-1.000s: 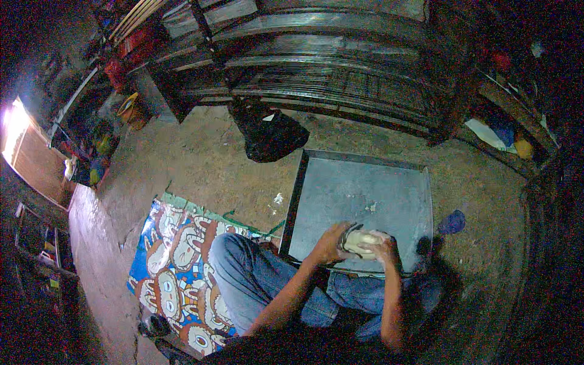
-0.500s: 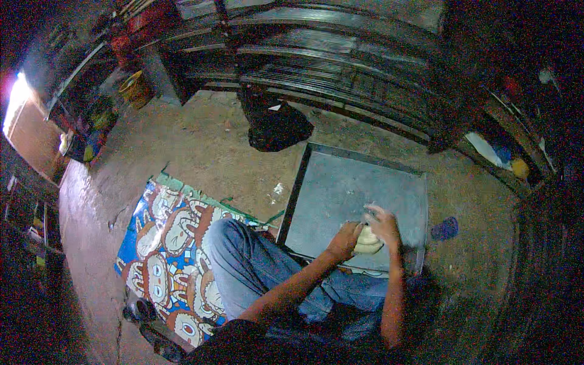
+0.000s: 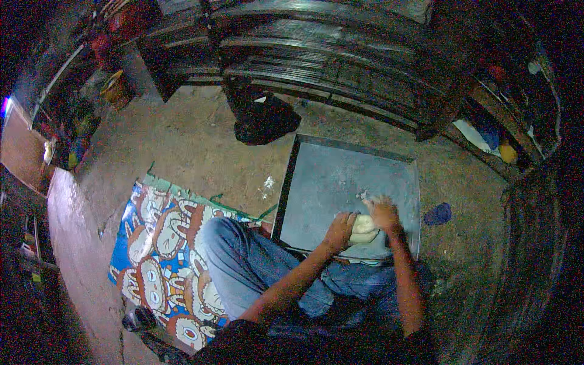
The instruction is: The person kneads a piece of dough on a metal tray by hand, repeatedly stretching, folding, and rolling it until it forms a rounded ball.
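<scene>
A pale lump of dough [image 3: 365, 228] rests on a shallow grey metal tray [image 3: 328, 173], near the tray's front edge. My left hand [image 3: 340, 231] is closed against the dough's left side, fingers curled over its edge. Just to the right and beyond, my right hand [image 3: 384, 214] is at the dough's upper right. Motion smears its fingers, so their closure on the dough is unclear. White specks lie on the tray beyond both hands.
My jeans-covered leg [image 3: 237, 255] lies along the tray's near side, over a cartoon-printed mat [image 3: 152, 243]. A black plastic bag [image 3: 264, 121] sits on the floor beyond. A purple-blue object [image 3: 437, 214] is right of the tray. Dark metal racks [image 3: 286, 61] stand at the back.
My right hand, raised with curved fingers before, has come down closer to the dough. My left hand has shifted slightly left along the dough's side. The whole view has shifted a little.
</scene>
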### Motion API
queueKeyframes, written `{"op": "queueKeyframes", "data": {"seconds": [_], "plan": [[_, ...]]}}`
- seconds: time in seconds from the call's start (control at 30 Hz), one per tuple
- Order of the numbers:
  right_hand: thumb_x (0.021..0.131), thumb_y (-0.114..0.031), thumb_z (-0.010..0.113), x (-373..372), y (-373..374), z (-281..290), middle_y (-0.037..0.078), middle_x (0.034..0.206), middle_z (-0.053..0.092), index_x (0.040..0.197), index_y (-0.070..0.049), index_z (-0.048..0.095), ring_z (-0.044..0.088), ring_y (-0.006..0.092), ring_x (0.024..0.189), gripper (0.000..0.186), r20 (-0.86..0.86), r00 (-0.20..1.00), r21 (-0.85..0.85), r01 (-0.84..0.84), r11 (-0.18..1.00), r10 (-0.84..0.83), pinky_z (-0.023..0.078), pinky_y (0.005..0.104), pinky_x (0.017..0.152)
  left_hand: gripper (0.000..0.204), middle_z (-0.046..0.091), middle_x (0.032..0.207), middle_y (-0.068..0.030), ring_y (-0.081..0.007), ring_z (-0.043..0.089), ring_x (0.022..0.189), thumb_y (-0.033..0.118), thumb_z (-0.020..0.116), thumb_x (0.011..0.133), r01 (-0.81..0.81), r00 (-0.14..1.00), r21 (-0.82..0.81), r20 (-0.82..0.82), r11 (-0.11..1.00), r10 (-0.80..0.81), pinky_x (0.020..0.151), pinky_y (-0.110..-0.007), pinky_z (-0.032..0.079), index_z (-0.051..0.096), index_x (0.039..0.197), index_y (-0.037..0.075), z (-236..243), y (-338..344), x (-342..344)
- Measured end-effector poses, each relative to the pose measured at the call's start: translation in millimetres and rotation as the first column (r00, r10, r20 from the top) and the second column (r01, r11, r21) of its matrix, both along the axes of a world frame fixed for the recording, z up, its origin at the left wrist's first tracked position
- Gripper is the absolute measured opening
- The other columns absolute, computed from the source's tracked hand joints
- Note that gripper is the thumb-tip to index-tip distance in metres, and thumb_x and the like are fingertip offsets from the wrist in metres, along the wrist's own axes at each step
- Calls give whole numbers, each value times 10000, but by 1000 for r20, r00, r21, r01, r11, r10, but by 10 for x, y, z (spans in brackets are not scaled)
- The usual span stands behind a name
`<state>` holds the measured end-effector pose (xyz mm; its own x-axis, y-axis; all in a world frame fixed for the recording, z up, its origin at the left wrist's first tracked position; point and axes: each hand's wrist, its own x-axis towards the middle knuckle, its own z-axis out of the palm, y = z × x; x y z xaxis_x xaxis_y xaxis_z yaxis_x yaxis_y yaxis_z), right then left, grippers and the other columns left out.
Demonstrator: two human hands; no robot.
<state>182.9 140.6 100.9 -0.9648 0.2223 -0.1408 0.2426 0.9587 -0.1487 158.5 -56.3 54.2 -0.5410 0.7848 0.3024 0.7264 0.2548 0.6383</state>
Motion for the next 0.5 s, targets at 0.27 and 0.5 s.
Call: {"op": "queueKeyframes", "data": {"seconds": [0.27,0.5], "plan": [[811,-268,719,658,-592,-652,224,1449,393,1425,-39,411,410,446,1264,724,-342,936,-217,5,976,-81,331,522,1081,940,518,1279,-214,-423,485,1194,119,829,560,-38,999,36,-30,999,39,1060,-480,382,405,1392,8,-437,77,-55],[564,-220,872,678,-324,-469,208,1477,375,1499,-61,314,357,426,1361,1100,113,993,-89,-21,996,31,363,493,1099,851,531,1279,-199,-378,479,1241,181,867,544,-12,993,-108,-122,994,-1,1078,-474,367,476,1281,11,-271,126,-115]]}}
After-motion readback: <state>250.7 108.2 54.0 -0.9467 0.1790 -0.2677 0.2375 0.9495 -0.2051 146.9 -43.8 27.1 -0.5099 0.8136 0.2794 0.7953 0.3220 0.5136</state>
